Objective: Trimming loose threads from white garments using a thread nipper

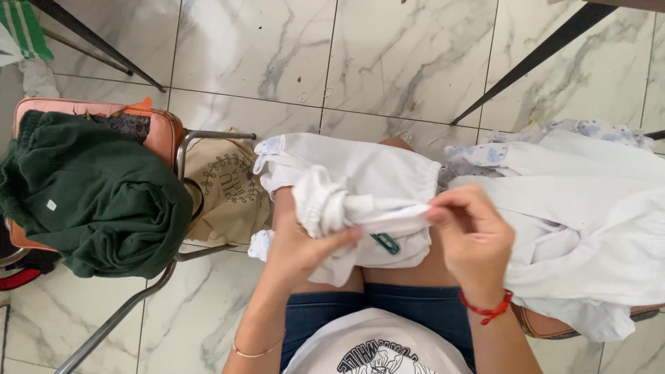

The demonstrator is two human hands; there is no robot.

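Seated person, view straight down onto lap. No true containers in view; the chair [179, 142] at left with a peach seat carries a heap of dark green clothing [90, 197], and a beige cloth bag [228, 187] with a dark round print hangs off its near right edge. At right a pile of white garments [589, 221] lies on another seat. A white garment [360, 187], partly rolled, lies across the knees. Left hand [301, 242] closed around the rolled bunch of cloth from below, fingers curled. Right hand [471, 232] pinches the garment's edge between thumb and fingertips, just right of the roll. Red cord on the right wrist, thin bracelet on the left. Marble-tile floor [388, 62] beneath.
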